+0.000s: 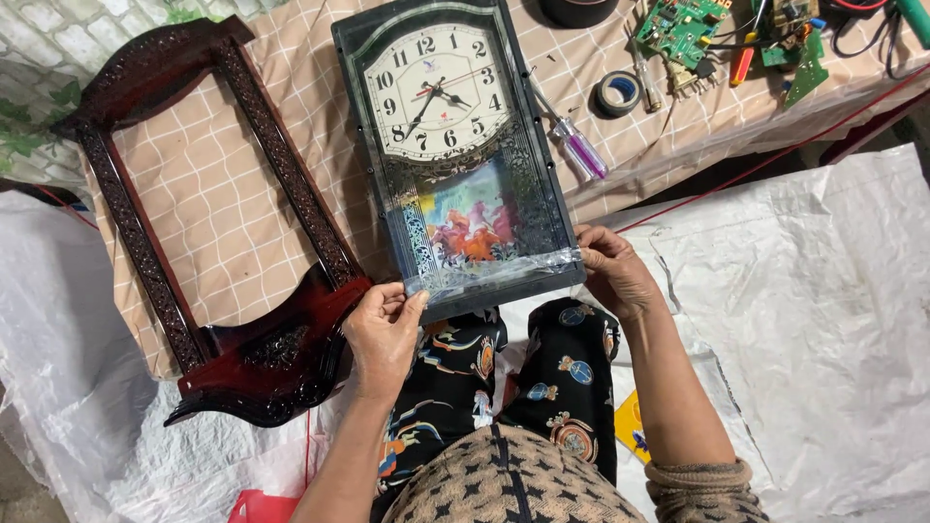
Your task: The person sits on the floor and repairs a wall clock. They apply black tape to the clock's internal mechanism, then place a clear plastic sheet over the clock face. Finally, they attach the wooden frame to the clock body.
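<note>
A dark rectangular wall clock body (pixel 455 145) lies face up on a checked cloth, with a round white dial above and a colourful picture panel below. A clear plastic sheet (pixel 504 266) covers its lower part. My left hand (pixel 383 334) pinches the sheet's edge at the clock's lower left corner. My right hand (pixel 612 271) grips the clock's lower right corner, over the sheet. Both hands sit at the near edge, above my patterned lap.
A carved dark red wooden clock frame (pixel 208 223) lies empty to the left. A purple-handled screwdriver (pixel 576 145), a tape roll (pixel 617 92), and green circuit boards (pixel 683 29) lie at the back right. White plastic sacking (pixel 814 291) covers the surroundings.
</note>
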